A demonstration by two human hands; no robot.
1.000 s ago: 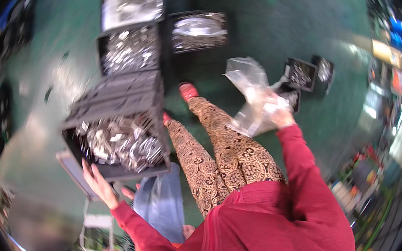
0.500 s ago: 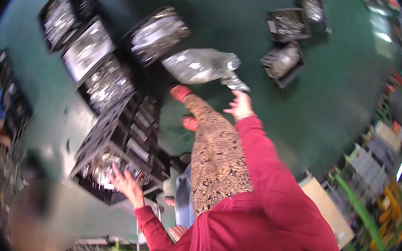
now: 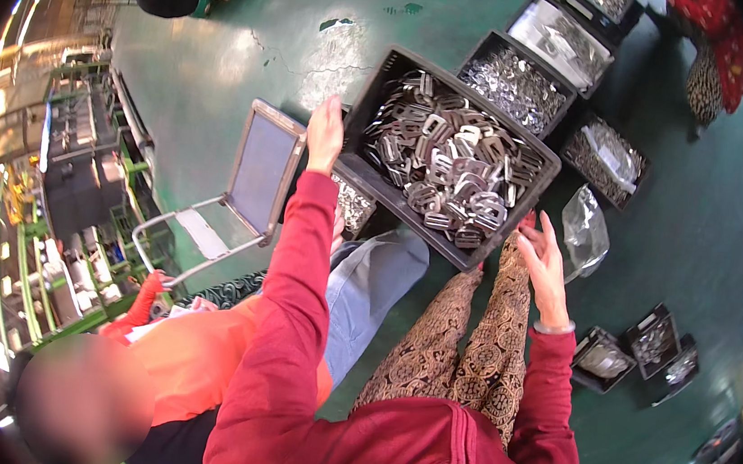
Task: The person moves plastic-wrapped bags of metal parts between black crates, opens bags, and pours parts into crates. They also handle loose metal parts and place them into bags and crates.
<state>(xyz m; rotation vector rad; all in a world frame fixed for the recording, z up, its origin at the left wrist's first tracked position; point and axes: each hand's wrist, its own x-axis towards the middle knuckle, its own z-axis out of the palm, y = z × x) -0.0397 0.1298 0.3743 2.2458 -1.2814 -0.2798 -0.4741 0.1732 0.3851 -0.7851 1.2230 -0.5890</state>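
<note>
In front of me is a tilted black plastic crate (image 3: 518, 150) heaped with small silvery metal buckles (image 3: 460, 164). My left hand (image 3: 326, 134) is at the crate's left end, fingers stretched out and close together; I cannot tell whether its palm presses on the wall. Beside the near right corner is my right hand (image 3: 542, 264), thumb and fingers apart, with nothing in it. What bears the crate from below is hidden. Another container of metal pieces (image 3: 352, 205) shows partly beneath its left side.
A co-worker in an orange top (image 3: 205, 350) sits close at my left, beside a metal-framed chair (image 3: 266, 162). More filled crates (image 3: 514, 86) stand ahead to the right. A clear plastic bag (image 3: 585, 232) lies on the green floor. Small crates (image 3: 650, 338) are at far right.
My view has swung left, so the floor crates appear farther right. The buckle crate now lies between my hands; before, my left hand was over a crate atop a stack.
</note>
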